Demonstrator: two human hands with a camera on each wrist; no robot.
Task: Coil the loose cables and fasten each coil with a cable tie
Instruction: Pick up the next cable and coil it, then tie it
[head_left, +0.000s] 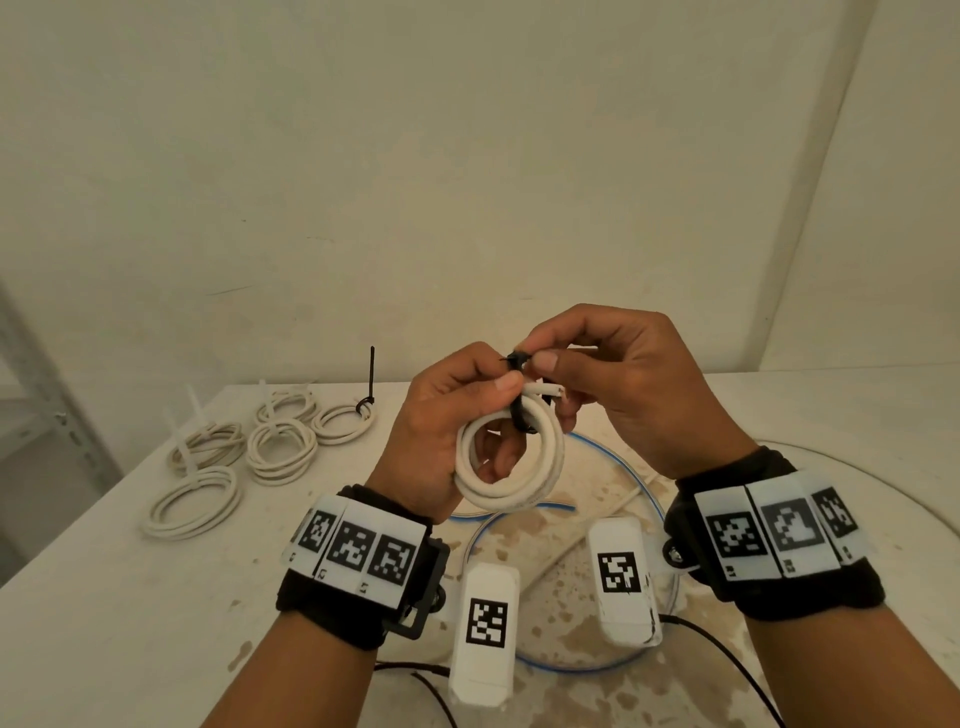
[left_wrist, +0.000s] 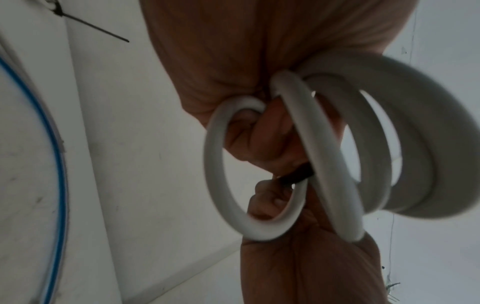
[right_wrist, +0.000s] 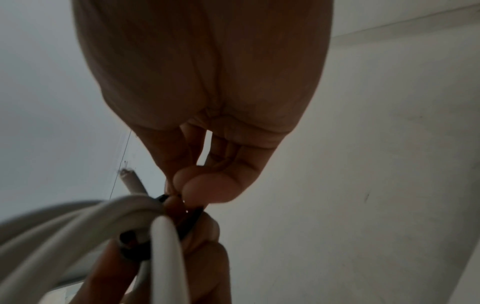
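The left hand (head_left: 447, 431) lifts the white cable coil (head_left: 511, 460) above the counter (head_left: 104, 623), its grip curled round the turns so they stay bunched while the right hand (head_left: 618, 384) pinches the black cable tie (head_left: 519, 395), probably to pull it snug. Five tied coils (head_left: 260, 452) lie aside, out of the way

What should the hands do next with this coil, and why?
Probably pull the black cable tie snug: the left hand grips the white coil, the right hand pinches the tie's end, and the loops look loose.
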